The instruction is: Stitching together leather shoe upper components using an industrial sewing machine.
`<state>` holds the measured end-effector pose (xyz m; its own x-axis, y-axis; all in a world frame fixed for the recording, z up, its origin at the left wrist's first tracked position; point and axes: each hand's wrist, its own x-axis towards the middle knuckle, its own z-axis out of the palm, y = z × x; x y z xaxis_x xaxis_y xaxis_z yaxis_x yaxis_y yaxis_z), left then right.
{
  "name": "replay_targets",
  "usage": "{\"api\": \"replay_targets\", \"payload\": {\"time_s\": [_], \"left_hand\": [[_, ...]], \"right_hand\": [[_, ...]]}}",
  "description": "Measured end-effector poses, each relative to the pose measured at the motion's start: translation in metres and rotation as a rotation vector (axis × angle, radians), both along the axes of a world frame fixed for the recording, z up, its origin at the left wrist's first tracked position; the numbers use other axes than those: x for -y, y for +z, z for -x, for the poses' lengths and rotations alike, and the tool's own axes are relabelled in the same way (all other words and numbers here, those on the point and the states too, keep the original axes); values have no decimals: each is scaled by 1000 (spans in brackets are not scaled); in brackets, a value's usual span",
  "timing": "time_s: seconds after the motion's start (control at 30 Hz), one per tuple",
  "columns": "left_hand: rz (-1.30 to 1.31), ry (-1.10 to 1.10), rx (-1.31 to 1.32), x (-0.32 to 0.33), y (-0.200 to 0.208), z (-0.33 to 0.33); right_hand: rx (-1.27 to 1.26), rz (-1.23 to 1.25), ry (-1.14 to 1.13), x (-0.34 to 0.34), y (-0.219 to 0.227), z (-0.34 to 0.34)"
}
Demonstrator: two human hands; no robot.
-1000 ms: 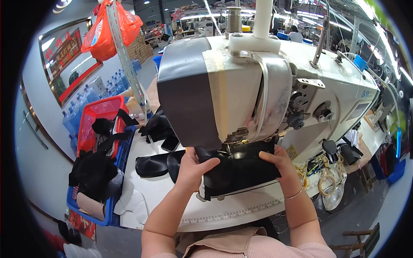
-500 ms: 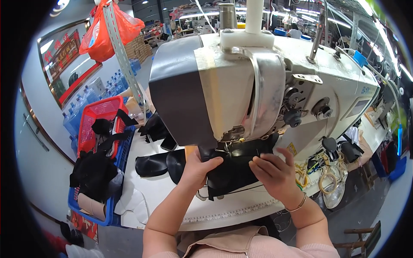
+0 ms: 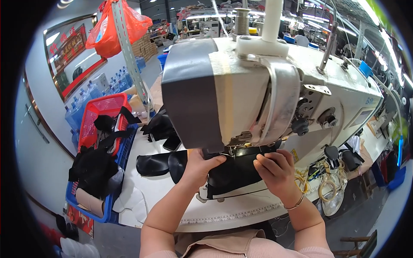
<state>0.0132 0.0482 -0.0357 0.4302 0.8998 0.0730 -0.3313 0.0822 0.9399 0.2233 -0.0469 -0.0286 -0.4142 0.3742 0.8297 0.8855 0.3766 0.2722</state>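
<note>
Under the head of a white and grey sewing machine [image 3: 189, 99] lies a black leather-like piece [image 3: 234, 176], flat on the machine bed. My left hand [image 3: 201, 167] grips its left side, thumb on top near the presser foot [image 3: 231, 151]; the fingers are largely hidden underneath. My right hand [image 3: 275, 170] is closed at the piece's right side, its bent fingertips pinching or pressing there. The needle point cannot be made out. Left of my left hand, rounded black padded pieces [image 3: 152, 165] rest on the white table [image 3: 180, 215].
At the left, a red basket [image 3: 92, 112] and a blue crate [image 3: 101, 215] hold black fabric parts and a cardboard tube. Tape rolls [image 3: 328, 189] and cords hang at the table's right. A red plastic bag [image 3: 112, 32] hangs from a metal post [image 3: 124, 47].
The view has shifted slightly, so the machine appears farther right. My right hand's raised fingers have lowered and closed toward the black piece, which lies flatter. My left hand keeps its grip.
</note>
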Motion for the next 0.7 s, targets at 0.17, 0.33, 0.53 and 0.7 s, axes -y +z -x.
{"api": "replay_targets", "payload": {"time_s": [0.17,0.33,0.53,0.7], "left_hand": [[-23,-6,10,-5,2,-4],[-2,-138,13,-7,6,13],[152,-246,-140,-3,3,24],[114,-210,-107,1,10,22]], "right_hand": [[-56,99,8,-11,1,-5],[-54,-29,-208,7,-4,18],[8,71,2,8,-19,33],[-22,61,30,6,-16,34]]}}
